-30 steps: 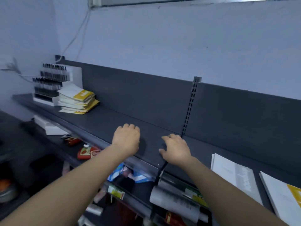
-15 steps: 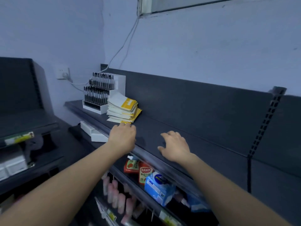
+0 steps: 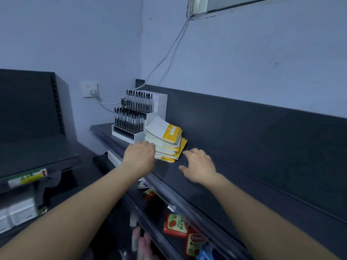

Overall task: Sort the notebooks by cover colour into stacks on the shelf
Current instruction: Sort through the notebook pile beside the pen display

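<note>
1. Notebook stack point(image 3: 166, 142): far left on shelf point(image 3: 169, 173), beside pen rack point(image 3: 134, 119).
2. Left hand point(image 3: 139, 158) touches its near edge; fingers' state cannot be told.
3. Right hand point(image 3: 200, 167) just right, fingers spread.

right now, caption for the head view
Left hand at the notebook stack by the pen rack, right hand on the shelf

Dim, bluish cast overall; light enters from window point(image 3: 244, 4) upper right. Soft shadows, no glare. Wide-angle bending at edges; lower centre blurred.
</note>
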`<action>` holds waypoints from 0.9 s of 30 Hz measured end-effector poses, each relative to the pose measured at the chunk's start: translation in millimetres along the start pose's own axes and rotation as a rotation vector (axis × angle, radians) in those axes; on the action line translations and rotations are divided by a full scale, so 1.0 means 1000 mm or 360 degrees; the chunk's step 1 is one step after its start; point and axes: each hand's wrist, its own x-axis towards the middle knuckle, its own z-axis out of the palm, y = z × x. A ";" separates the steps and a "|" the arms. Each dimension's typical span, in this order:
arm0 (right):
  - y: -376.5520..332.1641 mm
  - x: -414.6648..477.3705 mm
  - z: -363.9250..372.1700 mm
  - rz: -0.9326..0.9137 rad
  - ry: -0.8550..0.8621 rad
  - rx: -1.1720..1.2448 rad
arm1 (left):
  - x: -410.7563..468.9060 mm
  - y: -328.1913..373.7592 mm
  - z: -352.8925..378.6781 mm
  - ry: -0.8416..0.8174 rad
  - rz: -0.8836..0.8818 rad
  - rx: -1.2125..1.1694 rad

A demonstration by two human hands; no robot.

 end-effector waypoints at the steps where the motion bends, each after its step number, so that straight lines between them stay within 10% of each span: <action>1: 0.000 0.004 0.000 -0.0006 -0.0014 0.0000 | 0.004 -0.002 0.001 -0.0011 0.0000 -0.0008; 27: -0.006 0.191 0.063 -0.0071 -0.0108 0.0294 | 0.190 -0.060 0.080 -0.0026 -0.0316 -0.0827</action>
